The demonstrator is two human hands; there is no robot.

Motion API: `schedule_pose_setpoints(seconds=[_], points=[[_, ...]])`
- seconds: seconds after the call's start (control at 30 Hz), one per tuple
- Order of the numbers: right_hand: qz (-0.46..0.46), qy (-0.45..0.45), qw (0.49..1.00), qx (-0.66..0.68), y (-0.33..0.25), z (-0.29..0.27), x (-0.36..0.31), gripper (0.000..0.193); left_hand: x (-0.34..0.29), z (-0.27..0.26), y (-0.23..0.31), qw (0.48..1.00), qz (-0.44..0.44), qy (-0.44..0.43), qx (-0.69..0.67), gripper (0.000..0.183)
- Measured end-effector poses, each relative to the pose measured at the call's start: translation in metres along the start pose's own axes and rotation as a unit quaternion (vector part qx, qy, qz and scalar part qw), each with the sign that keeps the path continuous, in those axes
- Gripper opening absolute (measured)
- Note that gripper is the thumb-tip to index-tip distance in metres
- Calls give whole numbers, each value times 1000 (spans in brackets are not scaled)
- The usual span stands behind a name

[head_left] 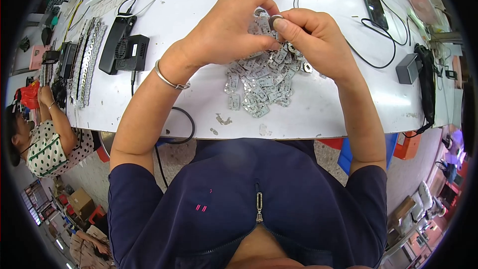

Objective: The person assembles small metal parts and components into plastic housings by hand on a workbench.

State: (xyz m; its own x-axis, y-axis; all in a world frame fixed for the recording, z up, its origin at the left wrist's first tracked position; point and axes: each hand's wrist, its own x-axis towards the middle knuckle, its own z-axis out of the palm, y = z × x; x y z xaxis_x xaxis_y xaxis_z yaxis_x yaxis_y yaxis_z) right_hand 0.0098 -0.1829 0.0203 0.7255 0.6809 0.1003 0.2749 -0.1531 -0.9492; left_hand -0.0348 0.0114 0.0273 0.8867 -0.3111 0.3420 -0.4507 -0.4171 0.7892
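Between the thumb and fingers of my right hand (318,35) is a small round metal piece (275,20), dark with a bright edge. My left hand (231,27) curves beside it, thumb and fingers spread apart, and I see nothing held in it. Its fingertips come close to the round piece without clearly touching it. Under both hands lies a heap of small clear-and-silver pieces (261,82) with dark marks, spread on the white table (199,94). The hands hide the heap's far part.
Left of the heap are a black adapter box (132,52), a long black device (113,45) and rows of metal strips (87,65). To the right lie a phone (372,2), cables and a grey block (409,68). Another person (50,144) sits at far left.
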Motion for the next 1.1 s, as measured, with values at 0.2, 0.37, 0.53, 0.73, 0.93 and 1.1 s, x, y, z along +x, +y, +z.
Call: schedule_pose_setpoints(seconds=[0.2, 0.37, 0.53, 0.73, 0.93, 1.1], points=[[40, -39, 997, -46, -3, 2, 7, 25, 2, 6, -3, 998, -49, -25, 1, 75], [42, -18, 995, -87, -4, -10, 11, 26, 5, 5, -17, 999, -13, 22, -30, 49], [93, -29, 994, -51, -11, -13, 12, 26, 9, -21, -5, 952, -222, -175, -117, 36], [70, -70, 993, 66, -6, -13, 14, 23, 4, -23, -13, 951, -163, -183, -187, 33], [113, -97, 970, 193, 0, -11, 19, 22, 3, -29, -20, 946, -154, -190, -215, 31], [109, -51, 991, 66, 4, -14, 28, 25, 4, -23, -29, 978, -151, -22, -141, 22]])
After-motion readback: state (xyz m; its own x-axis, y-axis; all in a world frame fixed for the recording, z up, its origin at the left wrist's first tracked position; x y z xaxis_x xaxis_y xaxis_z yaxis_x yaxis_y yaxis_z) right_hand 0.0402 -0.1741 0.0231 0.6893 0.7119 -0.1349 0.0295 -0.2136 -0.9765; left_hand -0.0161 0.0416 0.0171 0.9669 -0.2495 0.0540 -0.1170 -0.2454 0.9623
